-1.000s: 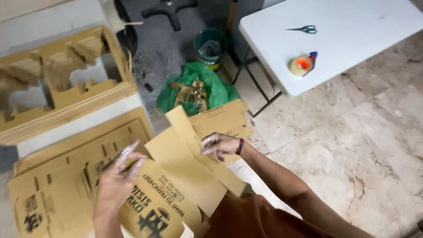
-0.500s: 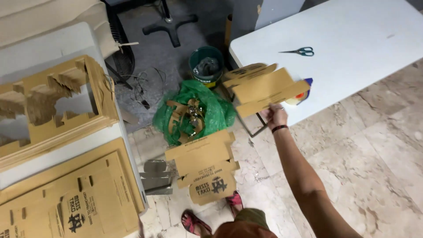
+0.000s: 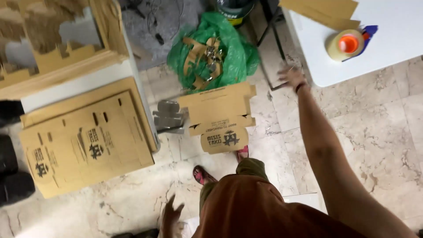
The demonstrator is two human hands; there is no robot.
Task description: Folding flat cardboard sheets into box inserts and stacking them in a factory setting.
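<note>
Released since half a second ago, the cardboard pieces (image 3: 324, 9) now lie on the white table (image 3: 392, 53), both hands spread empty, right hand (image 3: 291, 77) nearest; overhanging, they could slide off.

rust-brown top, dark wristband (image 3: 301, 87), pink sandals (image 3: 202, 175).

right hand (image 3: 291, 77) is empty with fingers spread, in open air over bare marble floor (image 3: 379, 128) at centre right. the white table (image 3: 396, 48) edge blocks the upper right, carrying a tape roll (image 3: 348, 44) and cardboard sheets (image 3: 326, 9). a green bag (image 3: 211, 48) and a flat carton (image 3: 220, 115) obstruct the centre.
</note>
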